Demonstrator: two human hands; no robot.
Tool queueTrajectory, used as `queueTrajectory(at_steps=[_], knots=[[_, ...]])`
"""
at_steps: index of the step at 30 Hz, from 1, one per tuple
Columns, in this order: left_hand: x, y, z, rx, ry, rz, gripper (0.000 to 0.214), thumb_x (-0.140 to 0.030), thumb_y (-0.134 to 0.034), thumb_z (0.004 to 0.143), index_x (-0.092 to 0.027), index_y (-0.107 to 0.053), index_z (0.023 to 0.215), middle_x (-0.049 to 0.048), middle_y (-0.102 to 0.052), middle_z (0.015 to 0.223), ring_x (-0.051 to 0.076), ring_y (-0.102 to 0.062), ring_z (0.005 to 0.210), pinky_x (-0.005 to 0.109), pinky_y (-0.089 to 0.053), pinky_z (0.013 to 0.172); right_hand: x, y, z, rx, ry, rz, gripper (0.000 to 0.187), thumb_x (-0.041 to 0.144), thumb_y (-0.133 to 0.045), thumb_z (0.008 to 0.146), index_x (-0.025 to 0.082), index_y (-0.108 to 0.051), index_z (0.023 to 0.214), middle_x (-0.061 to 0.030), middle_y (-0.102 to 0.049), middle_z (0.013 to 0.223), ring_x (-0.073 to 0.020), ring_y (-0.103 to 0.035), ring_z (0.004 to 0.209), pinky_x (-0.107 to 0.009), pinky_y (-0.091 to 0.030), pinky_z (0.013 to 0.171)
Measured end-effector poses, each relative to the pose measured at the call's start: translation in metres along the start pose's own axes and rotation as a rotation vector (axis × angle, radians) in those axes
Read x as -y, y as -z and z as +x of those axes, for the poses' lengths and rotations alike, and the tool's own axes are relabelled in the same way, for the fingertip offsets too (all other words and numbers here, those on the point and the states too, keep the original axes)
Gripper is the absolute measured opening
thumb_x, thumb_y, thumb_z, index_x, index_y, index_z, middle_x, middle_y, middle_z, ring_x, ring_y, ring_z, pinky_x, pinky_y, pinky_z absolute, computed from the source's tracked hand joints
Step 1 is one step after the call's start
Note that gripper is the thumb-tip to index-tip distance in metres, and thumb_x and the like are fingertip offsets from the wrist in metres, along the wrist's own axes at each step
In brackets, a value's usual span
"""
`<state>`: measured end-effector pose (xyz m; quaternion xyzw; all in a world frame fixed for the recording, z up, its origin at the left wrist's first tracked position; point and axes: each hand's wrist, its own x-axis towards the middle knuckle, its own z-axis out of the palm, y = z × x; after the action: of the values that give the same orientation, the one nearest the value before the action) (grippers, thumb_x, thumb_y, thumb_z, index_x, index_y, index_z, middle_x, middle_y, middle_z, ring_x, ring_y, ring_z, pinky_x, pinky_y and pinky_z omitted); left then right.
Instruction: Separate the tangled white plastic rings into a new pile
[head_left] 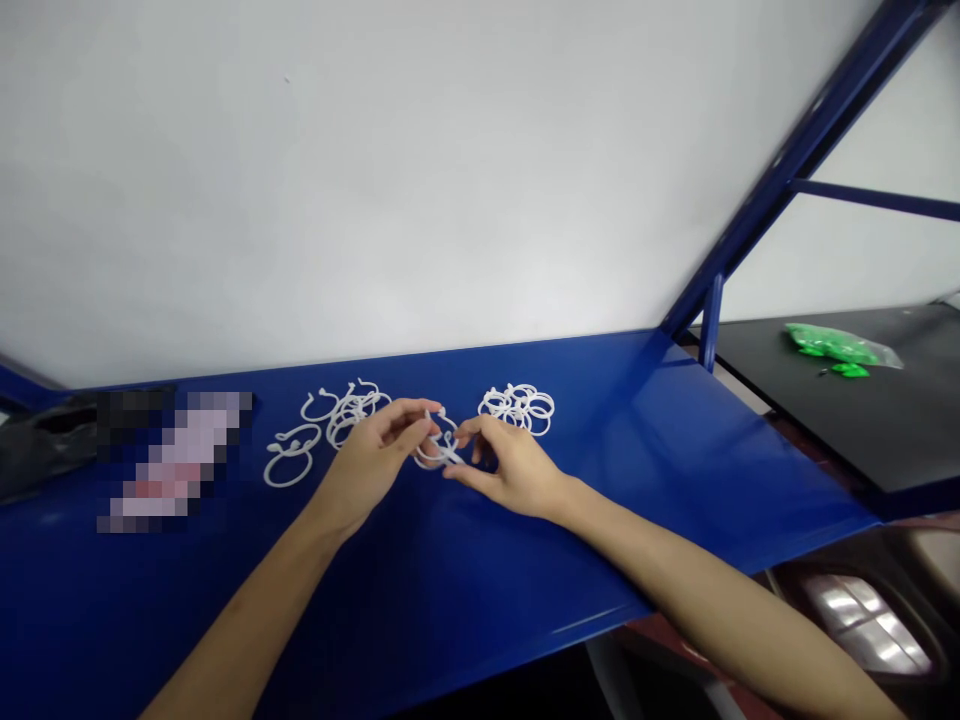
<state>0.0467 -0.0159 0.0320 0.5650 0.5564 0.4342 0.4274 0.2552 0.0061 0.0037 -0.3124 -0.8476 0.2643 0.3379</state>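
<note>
White plastic shower curtain rings with small knobs at their ends are what my hands work on. My left hand pinches one side of a white curtain ring between thumb and fingers. On its other side, my right hand grips it with thumb and forefinger. Whether a second ring is hooked in with it, I cannot tell. Left of my left hand lies a loose group of rings, partly hidden behind that hand. Beyond my right hand sits a tighter bunch of rings.
The rings rest on a blue tabletop against a white wall. At the left lie a black bag and a blurred pinkish item. A blue frame post rises at right, near a black table with a green-filled bag.
</note>
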Motion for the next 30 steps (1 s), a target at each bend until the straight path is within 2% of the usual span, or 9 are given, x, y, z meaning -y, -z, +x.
queueTrajectory(at_steps=[2, 5, 10, 13, 17, 20, 24, 27, 30], knots=[[0.001, -0.003, 0.0, 0.031, 0.015, -0.003, 0.039, -0.047, -0.062, 0.084, -0.022, -0.067, 0.113, 0.0026, -0.071, 0.089, 0.016, -0.069, 0.075, 0.032, -0.056, 0.076, -0.001, -0.003, 0.0, -0.012, -0.046, 0.047, 0.023, 0.038, -0.067, 0.093, 0.02, -0.056, 0.105, -0.0003, -0.065, 0.083, -0.0137, -0.062, 0.067, -0.026, -0.05, 0.063], [0.005, -0.002, 0.002, -0.016, 0.018, 0.107, 0.036, -0.046, -0.059, 0.087, -0.022, -0.067, 0.113, 0.0015, -0.071, 0.091, 0.015, -0.068, 0.067, 0.033, -0.056, 0.074, -0.003, -0.004, 0.001, -0.073, -0.063, 0.07, 0.014, 0.034, -0.06, 0.098, 0.021, -0.057, 0.1, 0.0, -0.066, 0.082, -0.013, -0.061, 0.067, -0.026, -0.05, 0.063], [0.015, 0.004, 0.008, -0.129, -0.069, 0.516, 0.031, -0.039, -0.051, 0.089, -0.024, -0.07, 0.108, 0.0009, -0.073, 0.083, 0.018, -0.066, 0.065, 0.034, -0.054, 0.071, -0.005, 0.0, 0.004, -0.219, -0.027, 0.076, 0.014, 0.031, -0.059, 0.099, 0.022, -0.063, 0.108, -0.0018, -0.07, 0.088, -0.0139, -0.066, 0.074, -0.026, -0.054, 0.071], [0.021, 0.005, 0.011, -0.201, -0.212, 0.715, 0.034, -0.034, -0.046, 0.09, -0.021, -0.072, 0.109, 0.0071, -0.075, 0.095, 0.025, -0.067, 0.087, 0.041, -0.053, 0.086, -0.004, 0.0, 0.005, -0.266, -0.029, 0.085, 0.016, 0.031, -0.059, 0.098, 0.022, -0.064, 0.111, -0.0013, -0.07, 0.085, -0.0143, -0.067, 0.074, -0.027, -0.056, 0.071], [0.021, 0.001, 0.008, -0.327, -0.425, 0.882, 0.037, -0.034, -0.046, 0.094, -0.019, -0.07, 0.117, 0.0126, -0.07, 0.117, 0.033, -0.055, 0.115, 0.051, -0.042, 0.103, -0.002, 0.0, 0.005, -0.268, -0.036, 0.101, 0.017, 0.031, -0.058, 0.098, 0.022, -0.064, 0.112, -0.0006, -0.069, 0.083, -0.0142, -0.068, 0.072, -0.026, -0.056, 0.07], [0.017, -0.007, 0.002, -0.196, -0.474, 0.854, 0.032, -0.041, -0.055, 0.092, -0.025, -0.07, 0.115, 0.007, -0.071, 0.115, 0.029, -0.057, 0.113, 0.049, -0.039, 0.104, -0.001, 0.001, 0.004, -0.279, -0.019, 0.112, 0.017, 0.03, -0.059, 0.098, 0.022, -0.064, 0.112, -0.0011, -0.071, 0.085, -0.0136, -0.069, 0.073, -0.025, -0.056, 0.069], [0.018, -0.019, -0.002, 0.043, -0.366, 0.737, 0.035, -0.039, -0.063, 0.087, -0.027, -0.063, 0.12, 0.0022, -0.076, 0.097, 0.028, -0.061, 0.11, 0.05, -0.038, 0.101, -0.001, 0.003, 0.004, -0.276, -0.011, 0.128, 0.017, 0.029, -0.057, 0.099, 0.022, -0.064, 0.113, -0.002, -0.072, 0.089, -0.0135, -0.069, 0.075, -0.025, -0.057, 0.069], [0.02, -0.02, 0.0, 0.033, -0.339, 0.645, 0.034, -0.031, -0.057, 0.089, -0.026, -0.059, 0.122, 0.0019, -0.076, 0.094, 0.026, -0.063, 0.109, 0.049, -0.036, 0.103, -0.003, 0.003, 0.005, -0.266, -0.028, 0.111, 0.016, 0.029, -0.057, 0.099, 0.022, -0.066, 0.111, -0.0017, -0.072, 0.086, -0.0136, -0.068, 0.073, -0.026, -0.057, 0.069], [0.019, -0.014, 0.003, -0.081, -0.361, 0.65, 0.034, -0.026, -0.054, 0.087, -0.024, -0.058, 0.121, -0.0002, -0.071, 0.084, 0.023, -0.065, 0.094, 0.046, -0.039, 0.099, -0.005, 0.003, 0.005, -0.252, -0.047, 0.083, 0.018, 0.031, -0.057, 0.099, 0.022, -0.066, 0.11, -0.0021, -0.072, 0.085, -0.0144, -0.067, 0.072, -0.028, -0.055, 0.069]])
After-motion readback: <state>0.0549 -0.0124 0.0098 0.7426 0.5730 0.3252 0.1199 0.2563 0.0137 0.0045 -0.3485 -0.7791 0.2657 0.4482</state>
